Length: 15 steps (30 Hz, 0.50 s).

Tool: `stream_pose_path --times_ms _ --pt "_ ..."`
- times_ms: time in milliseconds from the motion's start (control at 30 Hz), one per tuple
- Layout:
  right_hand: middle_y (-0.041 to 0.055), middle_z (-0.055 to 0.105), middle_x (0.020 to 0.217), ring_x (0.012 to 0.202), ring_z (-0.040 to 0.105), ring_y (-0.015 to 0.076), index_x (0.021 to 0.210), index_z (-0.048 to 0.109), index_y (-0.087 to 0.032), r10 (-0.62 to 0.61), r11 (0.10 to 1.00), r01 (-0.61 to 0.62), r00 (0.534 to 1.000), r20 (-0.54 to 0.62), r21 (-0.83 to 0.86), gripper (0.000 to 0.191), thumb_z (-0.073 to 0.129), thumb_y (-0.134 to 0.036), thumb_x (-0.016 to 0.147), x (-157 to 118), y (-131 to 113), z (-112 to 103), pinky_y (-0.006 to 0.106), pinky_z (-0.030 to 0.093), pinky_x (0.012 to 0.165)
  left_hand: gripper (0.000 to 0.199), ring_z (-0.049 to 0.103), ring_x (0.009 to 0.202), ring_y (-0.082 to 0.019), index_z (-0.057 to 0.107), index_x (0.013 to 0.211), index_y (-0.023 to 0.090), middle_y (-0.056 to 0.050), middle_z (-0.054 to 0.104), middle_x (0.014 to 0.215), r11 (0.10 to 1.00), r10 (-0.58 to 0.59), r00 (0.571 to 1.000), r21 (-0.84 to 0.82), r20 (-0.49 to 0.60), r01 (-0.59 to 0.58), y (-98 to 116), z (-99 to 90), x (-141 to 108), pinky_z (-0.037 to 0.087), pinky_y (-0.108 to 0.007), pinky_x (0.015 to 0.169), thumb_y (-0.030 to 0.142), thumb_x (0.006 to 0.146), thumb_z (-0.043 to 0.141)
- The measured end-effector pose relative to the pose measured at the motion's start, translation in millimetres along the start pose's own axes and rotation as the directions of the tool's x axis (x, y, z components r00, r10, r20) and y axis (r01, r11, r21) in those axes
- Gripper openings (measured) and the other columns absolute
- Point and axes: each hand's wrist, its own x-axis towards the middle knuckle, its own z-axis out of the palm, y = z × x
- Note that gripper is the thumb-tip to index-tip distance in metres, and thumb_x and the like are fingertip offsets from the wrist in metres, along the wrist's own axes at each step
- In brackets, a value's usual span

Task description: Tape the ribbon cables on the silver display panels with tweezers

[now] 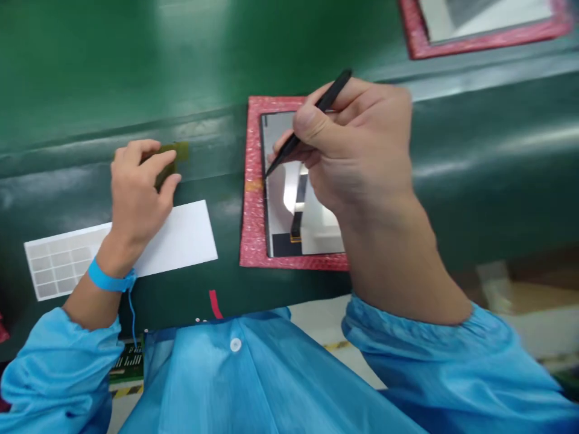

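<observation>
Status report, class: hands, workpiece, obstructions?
Right hand gripping slim black pointed tool. Left hand by amber translucent patch, grip unclear. Glossy rectangular panel on pink bubble-wrap pad, partly hidden by right hand.

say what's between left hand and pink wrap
An amber piece by the left hand, then bare green tabletop up to the pink wrap, as the head view shows.

Panel (pixel 279 208): glassy, smooth, mirror-gloss. Pink pad (pixel 253 226): plastic bubble-wrap look, crinkled, shiny. Pen-shaped tool (pixel 333 91): looks plastic, mostly matt. Label sheet (pixel 187 232): smooth matt paper. Mat (pixel 479 169): rubbery, smooth, semi-gloss, streaky glare. Smock (pixel 253 386): thin cloth, wrinkled, slight sheen.
</observation>
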Motion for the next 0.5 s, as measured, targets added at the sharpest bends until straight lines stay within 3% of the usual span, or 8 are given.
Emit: stream_pose_path --times_ms 100,167,300,400,500 --pt "0.0020 0.071 0.068 0.053 0.068 0.0201 0.078 0.068 -0.021 0.119 0.991 -0.122 0.991 -0.064 -0.054 0.046 0.099 -0.053 0.069 -31.8 -13.6 -38.5 0.035 0.061 0.049 0.016 0.068 0.112 -0.028 0.077 0.111 0.025 -0.007 0.072 0.121 0.997 0.074 0.994 -0.029 -0.084 -0.077 41.3 -10.5 -12.4 0.056 -0.048 0.097 0.025 0.097 0.071" --pt "0.0038 0.072 0.067 0.053 0.070 0.0242 0.077 0.069 -0.021 0.205 0.976 -0.209 0.976 -0.072 -0.062 0.044 0.099 -0.053 0.069 -51.0 -14.7 -56.3 0.035 0.059 0.044 0.017 0.069 0.110 -0.027 0.076 0.113 0.024 -0.008 0.073 0.119 0.992 0.086 0.995 -0.089 -0.045 -0.090 81.4 -10.8 -28.5 0.057 -0.046 0.096 0.020 0.097 0.070" --pt "0.0022 0.073 0.068 0.058 0.073 0.0236 0.077 0.068 -0.023 0.226 0.968 -0.237 0.966 -0.125 -0.077 0.045 0.099 -0.054 0.068 -70.9 -7.1 -71.6 0.034 0.063 0.050 0.018 0.066 0.098 -0.026 0.075 0.113 0.016 -0.012 0.073 0.107 0.973 0.102 0.994 -0.210 0.032 -0.093 150.3 15.0 -62.6 0.058 -0.043 0.085 0.012 0.096 0.068" --pt "0.0034 0.073 0.069 0.060 0.074 0.0245 0.078 0.069 -0.023 0.183 0.972 -0.200 0.974 -0.134 -0.123 0.046 0.099 -0.057 0.068 -72.3 -2.9 -72.9 0.035 0.064 0.052 0.021 0.061 0.095 -0.025 0.075 0.117 0.014 -0.012 0.071 0.102 0.977 0.044 0.999 -0.211 0.027 -0.038 169.1 42.3 -76.1 0.056 -0.042 0.080 0.012 0.097 0.068" --pt "0.0037 0.073 0.070 0.061 0.073 0.0261 0.077 0.069 -0.024 0.178 0.961 -0.204 0.973 -0.149 -0.185 0.044 0.097 -0.057 0.071 -71.3 -4.6 -71.5 0.037 0.062 0.049 0.023 0.060 0.097 -0.025 0.075 0.119 0.018 -0.011 0.069 0.104 0.986 0.020 0.999 -0.167 0.048 -0.011 168.3 56.7 -77.9 0.055 -0.042 0.081 0.015 0.098 0.068"
